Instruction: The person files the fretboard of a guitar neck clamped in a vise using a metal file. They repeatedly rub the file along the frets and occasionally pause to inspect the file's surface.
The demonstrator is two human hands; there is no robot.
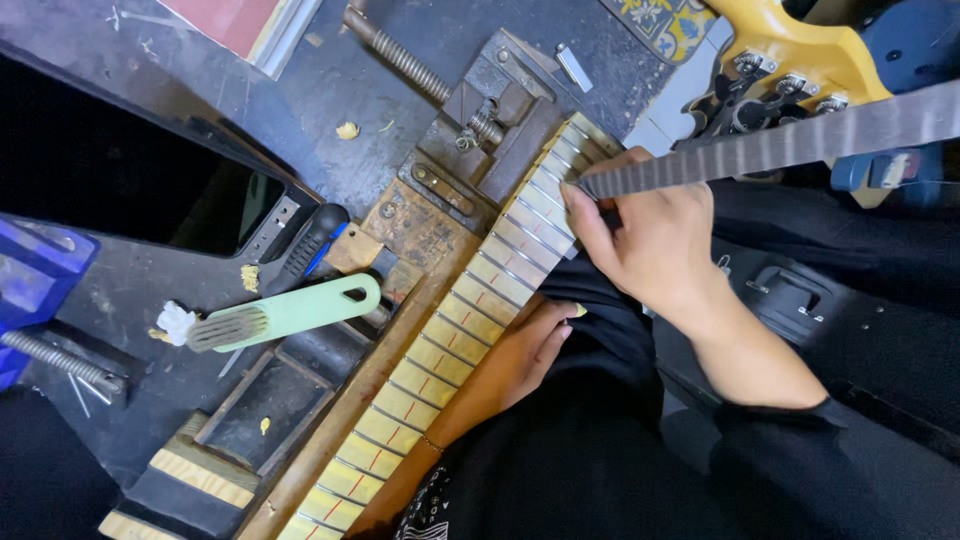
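A pale yellow fretboard (450,345) with metal frets and red marks runs diagonally on a worn wooden block (415,232). My right hand (655,250) grips the end of a long dark ribbed bar (780,145), like a file, and presses that end onto the fretboard's upper end. The bar stretches away to the right. My left hand (515,365) rests flat against the fretboard's near edge at about its middle, fingers apart, holding nothing. My black sleeves and clothing fill the lower right.
A green-handled brush (290,312) and a black and blue screwdriver (310,240) lie left of the block. A metal vise (495,110) with a threaded rod (400,55) sits above it. A yellow guitar headstock (800,55) is top right, a blue clamp (30,275) at far left.
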